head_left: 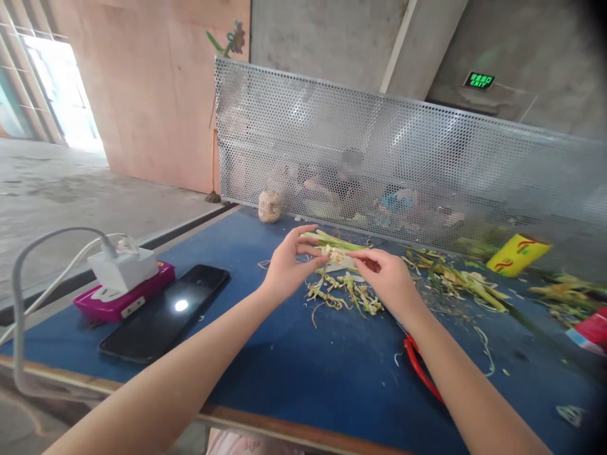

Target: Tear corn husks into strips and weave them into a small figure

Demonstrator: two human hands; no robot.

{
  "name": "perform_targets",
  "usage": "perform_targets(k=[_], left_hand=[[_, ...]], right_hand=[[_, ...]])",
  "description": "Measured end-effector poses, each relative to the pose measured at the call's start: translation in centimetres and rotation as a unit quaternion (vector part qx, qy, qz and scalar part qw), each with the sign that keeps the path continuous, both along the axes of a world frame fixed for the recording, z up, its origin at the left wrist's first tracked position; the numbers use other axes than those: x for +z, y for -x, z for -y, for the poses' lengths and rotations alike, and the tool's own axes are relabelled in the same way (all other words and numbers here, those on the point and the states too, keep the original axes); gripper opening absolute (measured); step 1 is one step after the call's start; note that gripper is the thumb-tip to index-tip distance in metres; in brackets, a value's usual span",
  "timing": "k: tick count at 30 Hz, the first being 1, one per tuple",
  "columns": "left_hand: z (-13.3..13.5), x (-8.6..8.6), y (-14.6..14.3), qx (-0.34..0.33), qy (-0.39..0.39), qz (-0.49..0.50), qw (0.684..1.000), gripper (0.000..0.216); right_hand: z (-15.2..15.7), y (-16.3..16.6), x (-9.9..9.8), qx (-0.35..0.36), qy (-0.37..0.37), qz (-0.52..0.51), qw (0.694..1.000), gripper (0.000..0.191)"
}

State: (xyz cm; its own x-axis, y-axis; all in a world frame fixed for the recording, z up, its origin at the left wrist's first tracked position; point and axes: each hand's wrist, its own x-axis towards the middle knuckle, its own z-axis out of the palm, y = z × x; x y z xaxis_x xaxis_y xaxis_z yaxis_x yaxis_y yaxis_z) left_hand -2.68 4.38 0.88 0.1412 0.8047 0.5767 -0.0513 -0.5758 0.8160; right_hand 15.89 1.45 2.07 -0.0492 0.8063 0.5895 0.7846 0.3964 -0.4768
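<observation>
My left hand (294, 264) and my right hand (391, 279) meet over the blue table. Between their fingertips is a small, pale yellow-white plant piece (336, 255); its exact shape is too small to tell. The left thumb and fingers pinch its left side, while the right fingers are closed at its right side. Just below lie several curled, knotted pale-green plant pieces (348, 294). Long green stalks (339, 240) rest behind the fingers. Partly hidden by my right forearm is a red-handled cutting tool (417, 366), perhaps scissors or pliers.
On the left lie a black phone (165, 316) and a magenta power strip (142, 294) with a white charger (123, 268) and cables. A perforated metal panel (332, 139) borders the far side. A yellow roll (516, 254) and plant scraps (455, 278) sit right.
</observation>
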Motion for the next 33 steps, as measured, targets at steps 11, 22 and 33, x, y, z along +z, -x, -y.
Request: perform_targets(k=[11, 22, 33], left_hand=[[0.6, -0.3, -0.2, 0.006, -0.010, -0.042, 0.999, 0.068], [1.4, 0.1, -0.4, 0.009, -0.017, -0.094, 0.995, 0.070], [2.0, -0.2, -0.4, -0.022, -0.116, -0.173, 0.978, 0.057]], right_hand=[[0.4, 1.6, -0.9, 0.096, 0.108, -0.146, 0.979, 0.024], [0.7, 0.8, -2.1, 0.109, 0.136, -0.167, 0.970, 0.020], [1.1, 1.0, -2.6, 0.216, 0.253, -0.390, 0.858, 0.008]])
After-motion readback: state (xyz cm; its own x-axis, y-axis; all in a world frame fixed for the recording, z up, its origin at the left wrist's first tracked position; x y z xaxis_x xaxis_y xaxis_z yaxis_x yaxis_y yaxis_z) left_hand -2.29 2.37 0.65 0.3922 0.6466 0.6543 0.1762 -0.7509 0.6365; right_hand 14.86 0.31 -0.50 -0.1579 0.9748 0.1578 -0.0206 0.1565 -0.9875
